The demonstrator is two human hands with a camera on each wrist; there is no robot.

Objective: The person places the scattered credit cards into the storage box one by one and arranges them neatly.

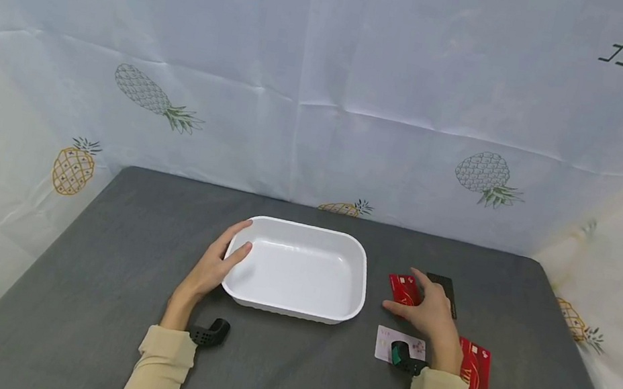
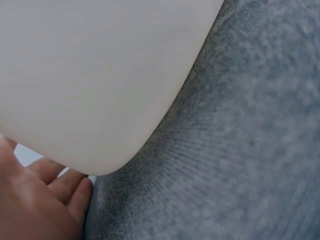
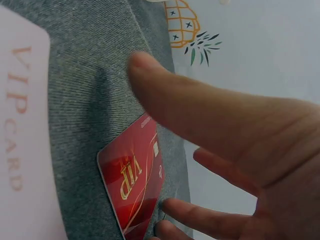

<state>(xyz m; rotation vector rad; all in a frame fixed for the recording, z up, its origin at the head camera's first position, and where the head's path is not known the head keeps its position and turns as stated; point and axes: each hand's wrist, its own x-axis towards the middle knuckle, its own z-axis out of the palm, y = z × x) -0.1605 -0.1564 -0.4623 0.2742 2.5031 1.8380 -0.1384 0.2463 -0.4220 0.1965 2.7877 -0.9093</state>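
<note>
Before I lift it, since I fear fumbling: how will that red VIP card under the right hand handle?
The red VIP card looks thin and stiff, lying flat on the grey cloth, so probably light but hard to get under. Its glossy face may slip beneath the right hand.

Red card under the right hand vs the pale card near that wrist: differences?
The red card is deep red with gold VIP lettering; the pale card is pinkish white with faint lettering. The right hand reaches over the red card, while the pale card lies nearer the wrist, partly hidden. Both lie flat on the grey table.
</note>
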